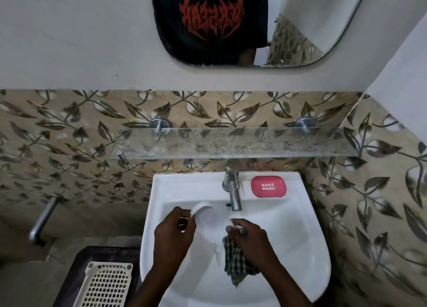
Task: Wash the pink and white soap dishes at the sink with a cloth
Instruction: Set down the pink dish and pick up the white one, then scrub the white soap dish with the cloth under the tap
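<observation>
A person stands at a white sink point(288, 244) in the lower centre of the frame, both hands over the basin. The left hand point(173, 230) has its fingers point(184, 216) clamped on the edge of the white soap dish point(209, 216), which is held tilted just left of the chrome tap point(233, 191). The right hand point(249, 235) is clenched around a dark checked cloth point(235, 262), pressed against the dish's right side, the rest of the cloth hanging into the basin. The pink soap dish point(268, 186) sits flat on the sink's back ledge, just right of the tap and apart from both hands. A glass shelf point(231, 142) runs across the leaf-patterned tiles point(69, 133) above. A cream plastic basket point(106, 286) lies at lower left.
</observation>
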